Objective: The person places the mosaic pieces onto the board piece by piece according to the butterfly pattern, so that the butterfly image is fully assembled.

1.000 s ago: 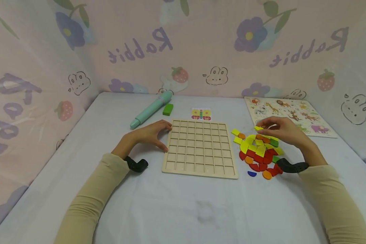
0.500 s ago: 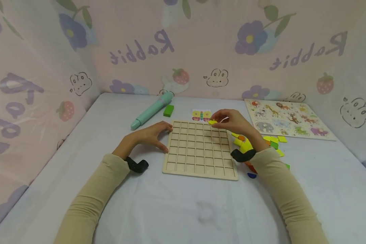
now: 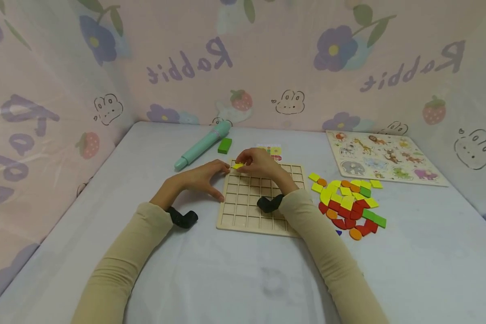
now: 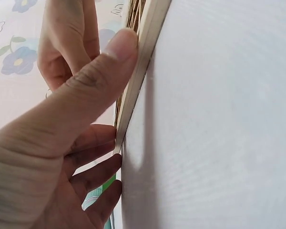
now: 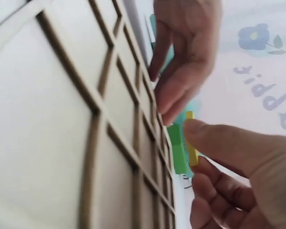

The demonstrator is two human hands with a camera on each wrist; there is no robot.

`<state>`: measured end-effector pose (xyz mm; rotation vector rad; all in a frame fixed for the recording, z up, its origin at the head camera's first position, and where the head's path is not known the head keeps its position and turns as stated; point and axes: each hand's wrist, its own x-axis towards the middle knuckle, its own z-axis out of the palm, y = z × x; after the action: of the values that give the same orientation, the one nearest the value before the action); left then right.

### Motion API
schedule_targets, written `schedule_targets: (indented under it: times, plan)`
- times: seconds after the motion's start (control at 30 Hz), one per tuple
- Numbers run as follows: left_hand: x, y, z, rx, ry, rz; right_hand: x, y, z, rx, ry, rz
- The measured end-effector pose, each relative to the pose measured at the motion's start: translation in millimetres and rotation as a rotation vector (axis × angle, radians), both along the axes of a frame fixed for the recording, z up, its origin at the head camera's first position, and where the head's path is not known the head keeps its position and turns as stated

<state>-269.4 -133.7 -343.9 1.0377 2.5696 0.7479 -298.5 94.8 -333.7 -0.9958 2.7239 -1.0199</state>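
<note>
In the head view a pale wooden grid board (image 3: pixel 240 211) lies flat on the table, its visible squares bare. My right hand (image 3: pixel 261 164) pinches a small yellow tile (image 3: pixel 238 166) between thumb and fingers, over the board's far left corner. From the right wrist view the same yellow tile (image 5: pixel 192 151) appears edge-on, close to the grid. Along the board's left side my left hand (image 3: pixel 200 181) rests with thumb and fingers spread. The left wrist view has its thumb (image 4: pixel 102 67) and fingertips against the board's edge (image 4: pixel 138 78).
Right of the board lies a loose pile of yellow, red, orange and green pieces (image 3: pixel 344 204). Behind the board are a partly covered picture card (image 3: pixel 276 152), a green block (image 3: pixel 224 146) and a mint-green tube-shaped object (image 3: pixel 202 145). An animal puzzle board (image 3: pixel 384 157) lies far right.
My right hand has picked a yellow tile from the pile and carried it leftward across the board to its far left corner. The left hand has stayed at the board's left edge.
</note>
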Motion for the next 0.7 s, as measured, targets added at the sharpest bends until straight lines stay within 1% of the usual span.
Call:
schedule_targets:
  times: [0.2,0.37,0.6,0.7]
  plan:
    - [0.3,0.4,1.1,-0.020,-0.005,0.014,-4.3,-10.3,-11.0,-0.015,-0.033,0.001]
    - [0.0,1.1,1.8,-0.012,0.001,0.004,-4.9,-10.4,-13.2,0.027,-0.039,-0.015]
    - [1.6,0.6,2.6,-0.007,0.004,-0.007,-3.6,-8.6,-14.7,0.015,-0.049,0.033]
    - [1.3,0.6,1.8,-0.004,0.004,-0.007,-3.7,-7.9,-16.0,0.008,-0.038,0.041]
